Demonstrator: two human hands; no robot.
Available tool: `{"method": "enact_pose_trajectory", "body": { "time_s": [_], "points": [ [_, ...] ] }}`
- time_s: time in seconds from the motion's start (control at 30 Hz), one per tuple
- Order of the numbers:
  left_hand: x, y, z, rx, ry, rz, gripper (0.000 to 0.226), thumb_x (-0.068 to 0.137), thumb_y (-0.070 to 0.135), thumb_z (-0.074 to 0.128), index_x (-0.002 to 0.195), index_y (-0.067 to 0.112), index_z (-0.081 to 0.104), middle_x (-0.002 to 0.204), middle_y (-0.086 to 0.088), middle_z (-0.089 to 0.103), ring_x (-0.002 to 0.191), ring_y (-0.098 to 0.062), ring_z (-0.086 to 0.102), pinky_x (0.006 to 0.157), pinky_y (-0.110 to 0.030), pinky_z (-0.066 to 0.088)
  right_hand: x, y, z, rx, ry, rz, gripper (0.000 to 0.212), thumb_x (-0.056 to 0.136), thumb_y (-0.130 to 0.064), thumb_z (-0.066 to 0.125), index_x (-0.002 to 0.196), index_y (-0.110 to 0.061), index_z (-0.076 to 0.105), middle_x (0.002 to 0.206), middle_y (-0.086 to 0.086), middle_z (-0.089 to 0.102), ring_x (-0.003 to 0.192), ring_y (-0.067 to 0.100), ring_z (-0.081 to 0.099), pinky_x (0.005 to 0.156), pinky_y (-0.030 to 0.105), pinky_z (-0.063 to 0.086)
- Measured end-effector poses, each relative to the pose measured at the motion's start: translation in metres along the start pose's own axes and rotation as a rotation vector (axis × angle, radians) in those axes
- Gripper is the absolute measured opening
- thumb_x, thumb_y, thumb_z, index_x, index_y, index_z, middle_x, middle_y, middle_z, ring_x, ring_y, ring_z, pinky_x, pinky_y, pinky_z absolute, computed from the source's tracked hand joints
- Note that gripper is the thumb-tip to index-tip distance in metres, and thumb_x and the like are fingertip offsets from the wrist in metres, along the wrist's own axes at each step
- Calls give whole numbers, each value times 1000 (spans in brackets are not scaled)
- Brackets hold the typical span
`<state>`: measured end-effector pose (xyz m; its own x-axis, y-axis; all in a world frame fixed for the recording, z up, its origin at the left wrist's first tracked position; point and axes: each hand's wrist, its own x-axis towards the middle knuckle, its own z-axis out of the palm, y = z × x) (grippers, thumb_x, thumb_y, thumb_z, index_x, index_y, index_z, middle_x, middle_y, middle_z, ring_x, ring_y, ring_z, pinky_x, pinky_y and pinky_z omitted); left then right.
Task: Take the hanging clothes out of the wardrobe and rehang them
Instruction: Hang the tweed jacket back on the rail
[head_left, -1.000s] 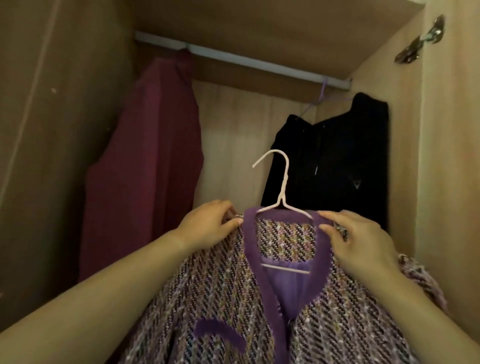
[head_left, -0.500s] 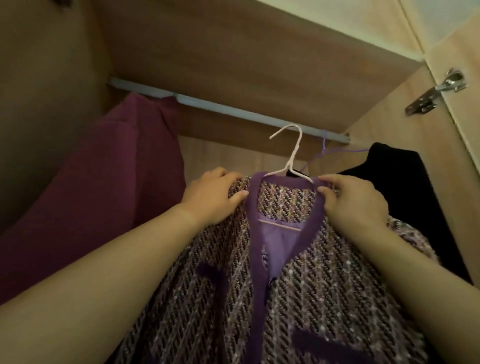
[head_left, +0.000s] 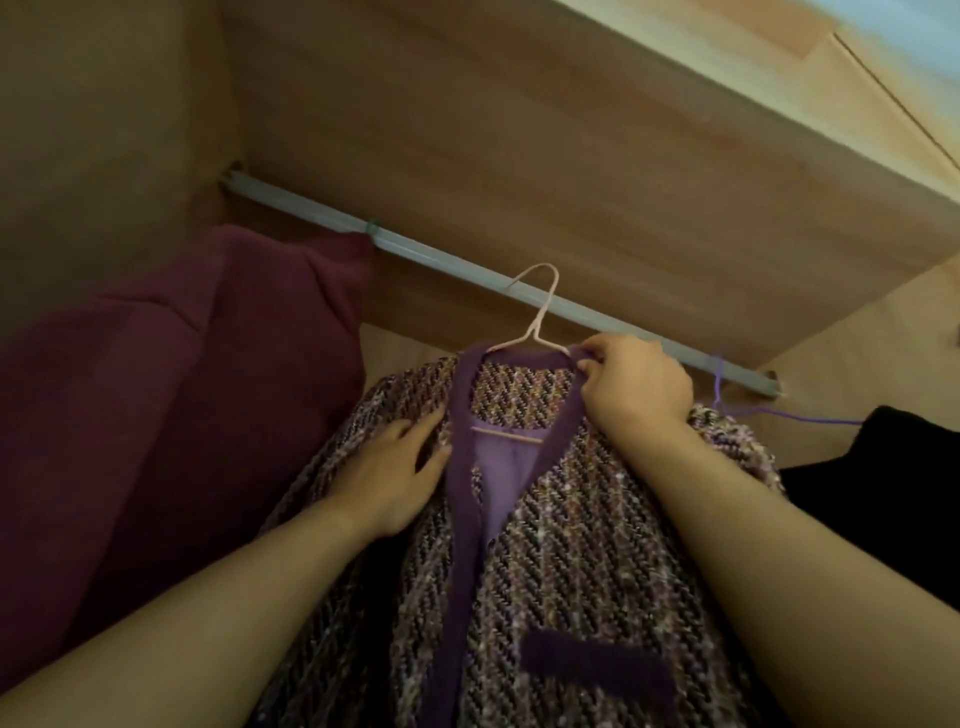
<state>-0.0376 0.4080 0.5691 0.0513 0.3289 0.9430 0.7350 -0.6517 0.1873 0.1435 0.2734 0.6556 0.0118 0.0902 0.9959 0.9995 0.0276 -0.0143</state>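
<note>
A purple tweed jacket (head_left: 561, 535) with violet trim hangs on a pale pink hanger (head_left: 537, 322). The hanger's hook sits at the grey wardrobe rail (head_left: 441, 265); I cannot tell whether it is over the rail. My right hand (head_left: 631, 389) pinches the collar and the hanger's right shoulder. My left hand (head_left: 395, 467) lies flat with straight fingers on the jacket's left front, below the shoulder.
A maroon garment (head_left: 171, 395) hangs at the left end of the rail. A black garment (head_left: 878, 467) on a purple hanger (head_left: 727, 400) hangs at the right. The wardrobe's wooden top shelf (head_left: 519, 130) is close above the rail.
The jacket and hanger have gone up to the rail. My left hand has let go of the left shoulder and slid down onto the jacket front. The view tilted upward.
</note>
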Motion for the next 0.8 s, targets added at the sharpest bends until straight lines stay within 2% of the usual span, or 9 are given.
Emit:
{"method": "enact_pose_trajectory", "body": {
  "time_s": [0.1, 0.23, 0.37, 0.53, 0.67, 0.8],
  "points": [
    [13, -8, 3, -107, 54, -16, 55, 95, 55, 28, 147, 37, 22, 152, -2, 29, 138, -22, 30, 109, -30, 25, 19, -5, 10, -10, 28, -7, 18, 91, -23, 54, 104, -27, 66, 103, 7, 65, 97, 32, 60, 65, 30, 37],
    [16, -13, 16, -256, 43, -4, 63, 87, 64, 25, 146, 41, 22, 155, 1, 21, 141, -20, 24, 113, -37, 24, 31, -15, 23, -23, 49, -37, 19, 91, -21, 53, 105, -27, 66, 104, 9, 65, 98, 33, 59, 66, 31, 36],
    [18, -13, 20, -362, 56, -41, 57, 90, 60, 30, 145, 46, 18, 157, 4, 12, 142, -21, 20, 112, -37, 23, 40, -27, 28, -5, 39, -21, 19, 92, -23, 53, 104, -28, 67, 107, 8, 64, 100, 32, 59, 67, 31, 37],
    [15, -14, 24, -329, 81, 4, 56, 93, 56, 35, 144, 50, 13, 155, 2, 15, 138, -25, 28, 111, -40, 30, 28, -27, 46, 0, 13, 21, 20, 91, -23, 53, 105, -30, 66, 104, 5, 66, 97, 30, 61, 67, 30, 39],
    [4, -15, 27, -265, -14, -28, 56, 95, 55, 32, 145, 50, 8, 158, 5, 2, 142, -26, 18, 112, -38, 26, 13, -23, 64, -7, 84, -4, 25, 94, -28, 48, 114, -33, 62, 110, 4, 65, 99, 30, 60, 67, 31, 40],
    [-3, -19, 26, -235, -13, -15, 57, 94, 57, 32, 144, 51, 6, 158, 6, -2, 144, -25, 11, 114, -41, 24, 8, -18, 65, 49, 118, -24, 25, 93, -33, 50, 116, -34, 62, 106, 2, 69, 98, 28, 61, 68, 31, 44]
  ]
}}
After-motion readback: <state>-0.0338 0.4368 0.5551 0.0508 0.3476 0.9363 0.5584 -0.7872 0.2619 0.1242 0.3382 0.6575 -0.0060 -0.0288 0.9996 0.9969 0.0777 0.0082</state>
